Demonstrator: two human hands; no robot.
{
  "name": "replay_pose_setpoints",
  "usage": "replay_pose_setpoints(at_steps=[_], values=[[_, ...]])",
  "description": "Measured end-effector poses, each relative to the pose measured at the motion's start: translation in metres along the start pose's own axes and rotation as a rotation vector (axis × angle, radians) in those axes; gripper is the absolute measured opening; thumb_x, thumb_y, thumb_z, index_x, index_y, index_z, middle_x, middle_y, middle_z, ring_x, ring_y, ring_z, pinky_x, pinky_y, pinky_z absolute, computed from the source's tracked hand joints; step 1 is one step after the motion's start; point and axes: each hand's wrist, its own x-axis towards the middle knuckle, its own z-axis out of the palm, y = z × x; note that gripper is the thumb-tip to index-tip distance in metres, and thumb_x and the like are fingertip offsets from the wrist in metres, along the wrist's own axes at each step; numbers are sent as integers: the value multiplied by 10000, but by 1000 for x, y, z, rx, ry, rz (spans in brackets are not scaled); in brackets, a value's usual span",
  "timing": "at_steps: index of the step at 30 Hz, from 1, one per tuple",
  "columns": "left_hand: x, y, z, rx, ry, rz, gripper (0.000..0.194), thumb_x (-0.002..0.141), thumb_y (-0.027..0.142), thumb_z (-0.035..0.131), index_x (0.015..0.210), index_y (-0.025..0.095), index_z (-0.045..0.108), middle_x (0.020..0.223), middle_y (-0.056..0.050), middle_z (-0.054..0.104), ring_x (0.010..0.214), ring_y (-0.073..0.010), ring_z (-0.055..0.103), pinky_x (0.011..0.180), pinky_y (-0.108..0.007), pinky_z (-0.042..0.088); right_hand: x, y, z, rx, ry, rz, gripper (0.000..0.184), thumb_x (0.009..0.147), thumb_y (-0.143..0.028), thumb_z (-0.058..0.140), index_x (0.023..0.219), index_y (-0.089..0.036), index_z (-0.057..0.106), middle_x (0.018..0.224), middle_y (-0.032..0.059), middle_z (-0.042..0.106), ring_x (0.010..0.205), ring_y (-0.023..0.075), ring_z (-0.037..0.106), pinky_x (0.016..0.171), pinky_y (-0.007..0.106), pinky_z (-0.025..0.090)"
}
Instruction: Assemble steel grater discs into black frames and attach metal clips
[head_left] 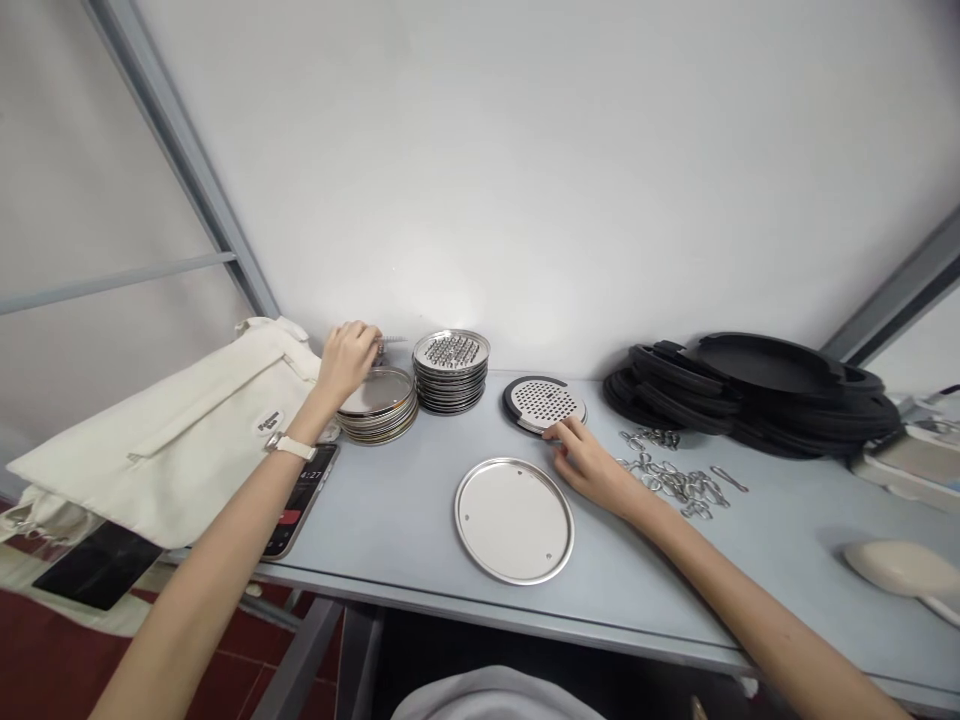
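Observation:
My left hand (350, 358) reaches over the back of a stack of plain round metal plates (379, 430), its fingers curled down and the tips hidden. Small metal pieces (391, 340) show beside those fingers. My right hand (585, 462) is closed at the near edge of a perforated metal grater disc (550, 402), which lies in a black ring (513, 406). Between my arms a single round metal plate (514, 520) with a raised rim and small holes lies flat. A stack of metal grater discs (451, 372) stands right of the plain plates.
Black round plastic parts (765, 390) are piled at the back right. Loose metal clips (679, 482) lie before them. A white bag (195, 420) and a phone (304, 500) sit at the left. A computer mouse (896, 568) lies at the right. A wall stands behind the table.

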Motion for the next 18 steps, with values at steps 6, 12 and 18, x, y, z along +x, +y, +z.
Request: replay_pose_setpoints(at_steps=[6, 12, 18], values=[[-51, 78, -52, -194, 249, 357, 232, 934, 175, 447, 1120, 210, 581, 1030, -74, 667, 956, -223, 599, 812, -376, 437, 0, 1, 0, -14, -19, 24, 200, 874, -116, 372, 1015, -181, 498, 960, 88, 489, 858, 201, 514, 816, 379, 460], [-124, 154, -69, -318, 267, 853, 276, 908, 74, 443, 1132, 132, 595, 1061, -84, 698, 967, -168, 647, 771, -291, 529, 2, -3, 5, 140, -49, -8, 204, 921, -163, 354, 961, -184, 554, 912, 69, 594, 857, 187, 558, 812, 351, 457], [-141, 178, -49, -443, 140, 784, 190, 909, 106, 503, 1070, 85, 603, 970, -94, 701, 845, -169, 646, 752, -302, 539, 1, -12, 6, 257, -97, 34, 248, 947, -289, 389, 901, -179, 606, 840, 50, 620, 750, 162, 567, 690, 287, 457]])
